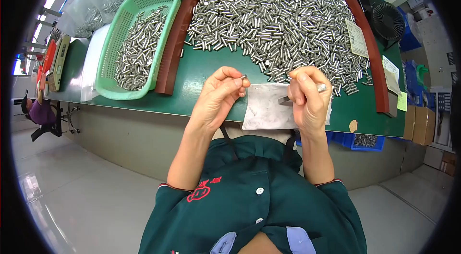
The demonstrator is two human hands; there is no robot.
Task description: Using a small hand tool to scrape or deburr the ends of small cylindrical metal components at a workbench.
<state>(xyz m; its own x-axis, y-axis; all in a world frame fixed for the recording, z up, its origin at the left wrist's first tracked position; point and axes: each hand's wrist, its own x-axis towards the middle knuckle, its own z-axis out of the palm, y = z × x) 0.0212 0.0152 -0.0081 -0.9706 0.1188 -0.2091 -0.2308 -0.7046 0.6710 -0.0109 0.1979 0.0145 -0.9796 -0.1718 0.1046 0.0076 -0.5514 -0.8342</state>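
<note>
My left hand (217, 94) is closed, pinching a small metal pin (244, 77) between thumb and fingertips just above the table. My right hand (309, 98) is closed around a slim tool with a flat grey end (284, 100); its pale other end shows beside the knuckles. What kind of tool it is, I cannot make out. Below both hands a stained white cloth or sheet (264, 110) lies at the table's front edge. Beyond them spreads a large heap of short shiny metal pins (273, 18) on the green tabletop (211, 64).
Reddish-brown rails (169, 61) border the heap. On the left stands a green plastic basket (104, 61) part-filled with pins, near bagged pins (89, 16). A black fan (387, 21) stands at right. Blue bins (372, 144) sit below the table. Another person (41, 110) sits far left.
</note>
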